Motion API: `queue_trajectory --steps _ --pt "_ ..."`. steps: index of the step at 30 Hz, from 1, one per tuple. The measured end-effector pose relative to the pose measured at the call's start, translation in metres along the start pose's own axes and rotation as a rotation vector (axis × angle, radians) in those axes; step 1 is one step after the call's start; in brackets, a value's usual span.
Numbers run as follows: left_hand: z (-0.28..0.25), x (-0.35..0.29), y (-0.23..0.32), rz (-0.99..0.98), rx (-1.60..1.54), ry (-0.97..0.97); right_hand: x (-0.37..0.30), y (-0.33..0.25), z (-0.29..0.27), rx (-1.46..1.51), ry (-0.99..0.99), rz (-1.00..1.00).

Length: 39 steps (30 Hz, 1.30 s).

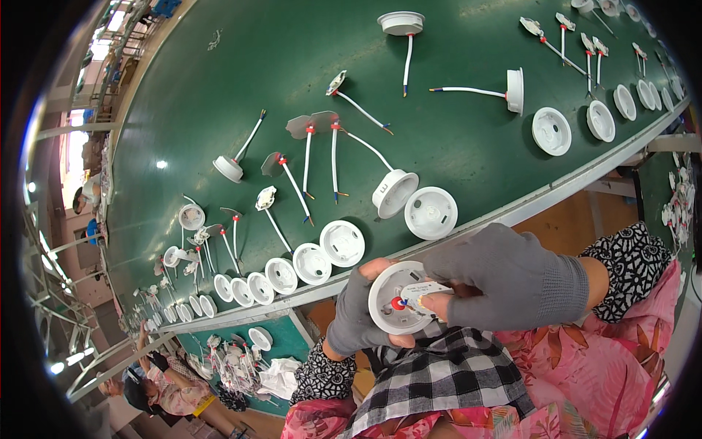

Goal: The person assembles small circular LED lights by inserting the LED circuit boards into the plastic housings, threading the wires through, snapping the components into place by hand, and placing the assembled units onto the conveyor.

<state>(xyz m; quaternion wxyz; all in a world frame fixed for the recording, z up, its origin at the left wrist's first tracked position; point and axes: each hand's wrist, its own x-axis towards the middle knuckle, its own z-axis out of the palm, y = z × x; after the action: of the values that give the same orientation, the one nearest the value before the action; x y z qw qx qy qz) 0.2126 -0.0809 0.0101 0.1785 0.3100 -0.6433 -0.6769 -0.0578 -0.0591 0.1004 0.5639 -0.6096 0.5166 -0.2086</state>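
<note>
My left hand (352,316), in a grey fingerless glove, grips a round white plastic housing (385,290) by its rim, with the hollow side facing up. My right hand (504,282), gloved the same way, closes on a small white circuit plate (415,295) lying partly inside that housing. The bare thumb presses on the plate's edge. Beside the plate a red ring (398,303) shows, with thin coloured wire at it. My right fingers hide the far part of the plate. Both hands are just off the near edge of the green table.
On the green table (468,139), white round housings (431,213) line the near edge. Behind them lie several white cables with circuit plates (266,197) and red rings. A metal edge (548,201) borders the table. A lower surface at left holds a cable pile (234,366); another person (172,384) is beyond.
</note>
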Motion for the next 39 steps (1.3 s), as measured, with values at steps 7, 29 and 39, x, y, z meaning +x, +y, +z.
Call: queue_trajectory --steps 7,29,39 --pt "0.001 0.002 0.000 0.054 -0.029 -0.021 0.001 0.014 0.026 -0.084 0.221 -0.244" --pt "-0.001 0.003 -0.001 0.036 0.175 -0.023 0.008 0.020 0.046 -0.228 0.374 -0.464" --pt "-0.005 -0.001 -0.012 0.071 0.102 -0.018 0.014 0.013 0.037 -0.215 0.328 -0.465"
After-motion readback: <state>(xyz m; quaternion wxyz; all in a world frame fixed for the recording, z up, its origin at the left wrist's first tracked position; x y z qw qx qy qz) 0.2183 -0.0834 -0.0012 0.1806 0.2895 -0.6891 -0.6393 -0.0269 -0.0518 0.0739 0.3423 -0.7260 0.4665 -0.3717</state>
